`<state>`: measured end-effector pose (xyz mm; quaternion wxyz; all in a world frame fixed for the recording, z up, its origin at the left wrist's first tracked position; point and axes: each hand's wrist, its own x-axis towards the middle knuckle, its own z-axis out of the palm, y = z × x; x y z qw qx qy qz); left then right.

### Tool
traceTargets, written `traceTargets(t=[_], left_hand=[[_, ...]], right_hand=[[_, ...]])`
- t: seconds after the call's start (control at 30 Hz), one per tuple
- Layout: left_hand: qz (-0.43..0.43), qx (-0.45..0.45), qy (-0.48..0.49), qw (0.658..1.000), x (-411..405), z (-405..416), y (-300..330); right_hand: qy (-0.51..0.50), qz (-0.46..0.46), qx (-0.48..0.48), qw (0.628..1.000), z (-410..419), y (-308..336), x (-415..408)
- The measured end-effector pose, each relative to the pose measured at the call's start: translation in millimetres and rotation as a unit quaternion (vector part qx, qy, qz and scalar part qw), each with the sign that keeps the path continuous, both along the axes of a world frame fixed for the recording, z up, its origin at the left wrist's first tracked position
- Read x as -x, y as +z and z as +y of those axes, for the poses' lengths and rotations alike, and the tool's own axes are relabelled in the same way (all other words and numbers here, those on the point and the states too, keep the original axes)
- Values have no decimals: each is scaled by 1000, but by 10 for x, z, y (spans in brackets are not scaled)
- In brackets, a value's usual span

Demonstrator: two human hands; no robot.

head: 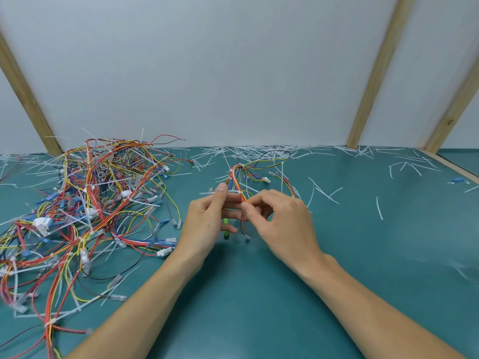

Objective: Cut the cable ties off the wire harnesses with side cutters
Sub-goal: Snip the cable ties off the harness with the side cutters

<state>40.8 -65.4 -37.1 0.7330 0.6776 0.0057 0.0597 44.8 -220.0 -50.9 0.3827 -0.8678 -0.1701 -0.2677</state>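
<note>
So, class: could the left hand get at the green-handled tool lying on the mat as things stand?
Probably yes. The green-handled tool lies just under the left hand, with nothing over it. But that hand pinches the wire harness, so it must let go first.

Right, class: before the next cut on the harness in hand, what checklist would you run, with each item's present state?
1. Harness held: ok, the left hand and right hand both pinch it.
2. A tie is exposed: ok, a white tie sits at the fingertips.
3. Cutters in hand: not ok, only a green handle shows behind the left hand's fingers, and whether it is gripped cannot be told.
4. Blades on the tie: not ok, no blades in view.
5. Wires clear of the cut: cannot tell.
</note>
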Motion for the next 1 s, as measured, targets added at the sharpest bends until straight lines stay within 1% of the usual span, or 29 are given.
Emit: traceTargets(t=[0.1, 0.27, 0.37, 0.43, 0.5, 0.6, 0.7, 0.8, 0.93, 1.0], left_hand=[[2, 16, 22, 1000, -25, 28, -5], [11, 56, 80, 995, -68, 123, 10], [15, 74, 107, 991, -95, 172, 16], [10, 80, 118, 990, -104, 185, 25], [2, 87, 124, 988, -112, 189, 30], [-9, 107, 115, 988, -124, 216, 49], [-22, 129, 75, 989, -116, 237, 68], [-23, 132, 47, 990, -106, 244, 77], [-11, 122, 51, 991, -113, 262, 71], [-6, 115, 56, 992, -112, 270, 67]], right_hand=[[-11, -6, -11, 1000, 6, 20, 13], [-64, -44, -57, 995, -23, 54, 5], [-69, -24, -67, 995, -47, 48, -1], [-61, -5, -48, 997, -39, 42, -3], [-46, 11, -4, 999, -8, 32, -11], [-5, 44, 57, 997, 46, 3, -22], [32, 59, 105, 992, 65, -45, -42], [40, 47, 95, 994, 56, -67, -63], [42, 11, 62, 997, 64, -55, -51], [42, 9, 58, 997, 72, -44, -35]])
